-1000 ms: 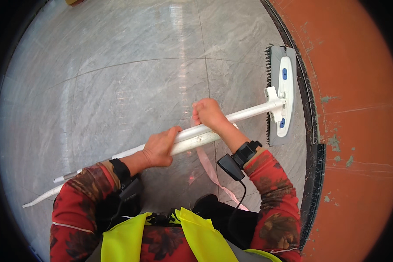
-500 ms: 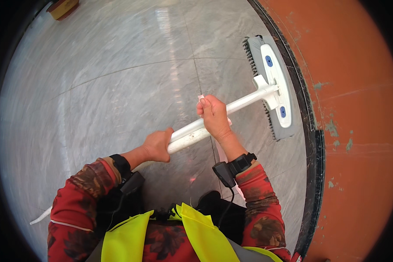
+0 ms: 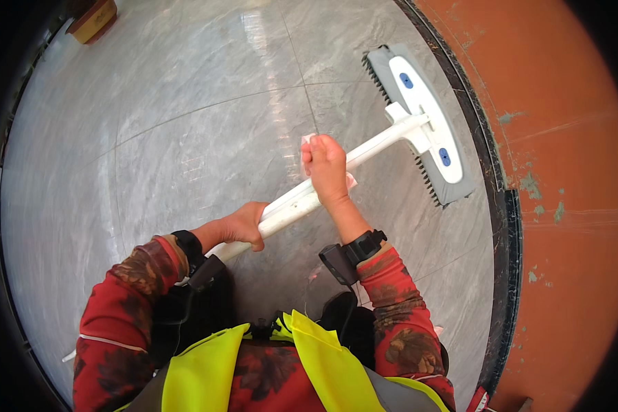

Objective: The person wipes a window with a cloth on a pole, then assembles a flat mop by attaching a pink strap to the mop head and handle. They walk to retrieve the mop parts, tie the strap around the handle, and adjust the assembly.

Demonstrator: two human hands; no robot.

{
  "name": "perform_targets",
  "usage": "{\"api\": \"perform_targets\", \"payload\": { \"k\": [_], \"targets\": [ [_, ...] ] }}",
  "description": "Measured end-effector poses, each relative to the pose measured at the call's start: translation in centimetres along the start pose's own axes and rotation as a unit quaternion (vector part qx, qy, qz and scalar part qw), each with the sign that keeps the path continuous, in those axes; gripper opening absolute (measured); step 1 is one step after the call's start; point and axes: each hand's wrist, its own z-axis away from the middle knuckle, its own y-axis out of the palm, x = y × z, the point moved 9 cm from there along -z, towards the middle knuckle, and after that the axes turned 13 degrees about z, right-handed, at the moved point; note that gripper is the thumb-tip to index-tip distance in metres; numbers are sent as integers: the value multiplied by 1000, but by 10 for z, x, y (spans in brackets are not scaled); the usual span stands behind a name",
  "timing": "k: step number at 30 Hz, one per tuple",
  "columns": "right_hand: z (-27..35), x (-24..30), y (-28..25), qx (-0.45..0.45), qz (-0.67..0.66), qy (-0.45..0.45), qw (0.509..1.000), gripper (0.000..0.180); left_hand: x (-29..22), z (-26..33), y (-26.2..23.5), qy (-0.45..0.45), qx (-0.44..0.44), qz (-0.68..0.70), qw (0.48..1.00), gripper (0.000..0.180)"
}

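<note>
Toward upper right, the slanting mop (image 3: 383,143) points headfirst.

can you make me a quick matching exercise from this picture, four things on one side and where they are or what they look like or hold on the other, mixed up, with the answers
Column one
1. left hand
2. brush head
3. right hand
4. tub

Column two
A. near the top left corner of the picture
B. holding a pink strip
C. gripping the white poles
D. grey and white, with two blue ovals

Right pairs: 1-C, 2-D, 3-B, 4-A
</note>
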Motion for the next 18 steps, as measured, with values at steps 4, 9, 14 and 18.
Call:
{"api": "perform_targets", "payload": {
  "k": [4, 9, 14, 18],
  "targets": [
    [-14, 92, -14, -13, -99, -66, 993, 17, -9, 4, -7, 2, -16, -14, 1000, 61],
    [28, 314, -100, -4, -133, -366, 921, 17, 8, -6, -9, -6, -42, -10, 999, 57],
    [192, 406, -252, 26, -224, -298, 927, 18, 37, -16, -8, -21, -56, 54, 997, 58],
    [338, 236, -394, -150, -267, -110, 946, 13, 38, -21, -11, 30, -97, 53, 993, 57]
  ]
}}
